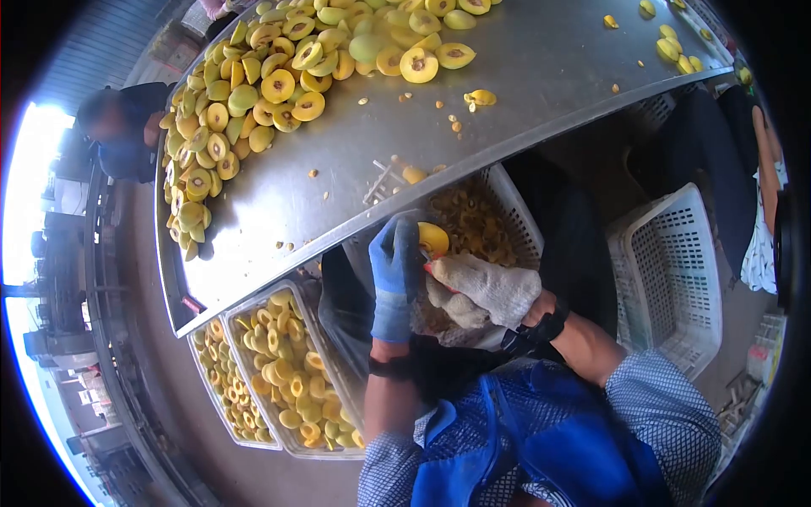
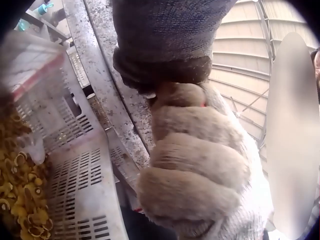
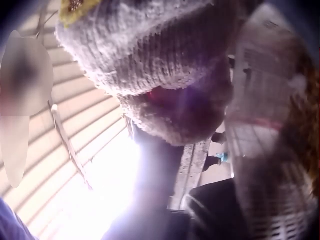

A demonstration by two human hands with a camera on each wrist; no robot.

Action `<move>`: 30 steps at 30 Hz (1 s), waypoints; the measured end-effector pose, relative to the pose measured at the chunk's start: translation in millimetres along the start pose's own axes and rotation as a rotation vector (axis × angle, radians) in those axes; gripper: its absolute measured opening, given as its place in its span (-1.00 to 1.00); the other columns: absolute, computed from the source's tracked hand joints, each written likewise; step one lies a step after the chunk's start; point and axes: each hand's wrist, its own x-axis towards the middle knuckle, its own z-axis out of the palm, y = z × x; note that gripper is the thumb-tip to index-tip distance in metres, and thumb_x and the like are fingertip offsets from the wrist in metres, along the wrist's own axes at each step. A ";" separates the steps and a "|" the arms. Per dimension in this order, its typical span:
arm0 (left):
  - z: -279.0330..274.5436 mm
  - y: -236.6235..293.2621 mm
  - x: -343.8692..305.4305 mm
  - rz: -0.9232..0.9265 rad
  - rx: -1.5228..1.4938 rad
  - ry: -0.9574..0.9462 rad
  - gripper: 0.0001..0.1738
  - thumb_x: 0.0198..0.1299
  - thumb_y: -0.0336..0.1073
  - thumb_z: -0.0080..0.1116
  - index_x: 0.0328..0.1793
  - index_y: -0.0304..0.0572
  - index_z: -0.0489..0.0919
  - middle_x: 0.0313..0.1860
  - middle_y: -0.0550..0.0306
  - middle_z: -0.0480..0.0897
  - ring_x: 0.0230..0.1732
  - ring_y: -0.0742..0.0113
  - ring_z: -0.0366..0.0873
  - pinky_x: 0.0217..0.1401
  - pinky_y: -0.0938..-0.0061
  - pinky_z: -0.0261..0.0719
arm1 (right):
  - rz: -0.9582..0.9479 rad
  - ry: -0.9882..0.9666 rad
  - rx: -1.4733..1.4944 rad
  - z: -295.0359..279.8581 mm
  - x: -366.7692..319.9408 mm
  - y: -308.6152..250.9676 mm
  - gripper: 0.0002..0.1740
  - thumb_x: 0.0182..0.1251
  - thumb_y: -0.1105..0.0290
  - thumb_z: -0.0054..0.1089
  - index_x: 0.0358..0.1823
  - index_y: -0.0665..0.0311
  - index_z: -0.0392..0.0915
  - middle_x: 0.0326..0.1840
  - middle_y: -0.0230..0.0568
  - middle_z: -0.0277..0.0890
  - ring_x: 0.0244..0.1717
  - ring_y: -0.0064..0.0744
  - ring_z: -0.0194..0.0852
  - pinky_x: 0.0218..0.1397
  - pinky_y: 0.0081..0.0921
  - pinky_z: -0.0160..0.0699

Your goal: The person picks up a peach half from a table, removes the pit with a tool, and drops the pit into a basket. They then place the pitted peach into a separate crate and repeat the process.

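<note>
In the head view my left hand, in a blue-coated glove, holds a yellow peach half over a crate between the knees. My right hand, wearing a thick whitish knit glove, grips a small tool with a red part against the fruit; its working end is hidden. Both hands meet at the peach half. The left wrist view shows the curled knit-gloved fingers close below the blue glove. At the top of the right wrist view, a bit of yellow fruit shows beside the knit glove.
A metal table bears a heap of halved peaches. Below the hands, a white crate holds yellow scraps. Crates of peach halves stand at left, a perforated white basket at right. Other people sit near the table.
</note>
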 end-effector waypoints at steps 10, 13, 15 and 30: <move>-9.0 -14.1 -13.9 -0.221 -0.575 0.280 -0.51 0.49 0.09 -0.07 0.09 -0.20 0.55 -0.18 0.13 0.66 -0.17 0.34 0.64 -0.05 0.44 0.62 | -0.288 0.068 0.161 -7.6 -5.0 38.1 -0.58 0.46 0.04 0.13 0.05 0.25 0.57 -0.24 -0.27 0.60 -0.31 -0.50 0.55 -0.26 -0.55 0.52; -47.7 30.8 -33.3 -0.151 -0.132 0.337 -0.56 0.49 0.02 -0.05 0.02 -0.23 0.59 -0.22 0.12 0.66 -0.18 0.39 0.60 -0.04 0.50 0.56 | -0.386 0.229 -0.107 -12.6 -7.2 44.2 -0.54 0.49 -0.03 0.05 -0.06 0.27 0.55 -0.40 -0.31 0.52 -0.48 -0.53 0.43 -0.42 -0.58 0.39; -96.9 71.6 -51.2 -0.093 0.541 0.248 -0.63 0.41 -0.05 0.07 -0.01 -0.23 0.63 -0.20 0.05 0.67 -0.18 0.29 0.62 -0.06 0.43 0.56 | -0.077 0.103 -0.059 -22.6 -24.2 22.4 -0.64 0.50 0.03 0.07 -0.13 0.20 0.55 -0.34 -0.43 0.48 -0.52 -0.67 0.32 -0.52 -0.65 0.33; 29.7 55.6 258.1 0.433 1.261 -0.155 -0.35 0.12 0.08 0.34 0.24 -0.16 0.57 -0.17 -0.12 0.66 -0.16 0.02 0.65 -0.06 0.22 0.57 | -0.151 0.425 0.044 -39.9 -12.5 14.2 -0.61 0.47 -0.03 0.12 -0.22 0.17 0.50 -0.57 -0.50 0.35 -0.67 -0.71 0.23 -0.68 -0.64 0.18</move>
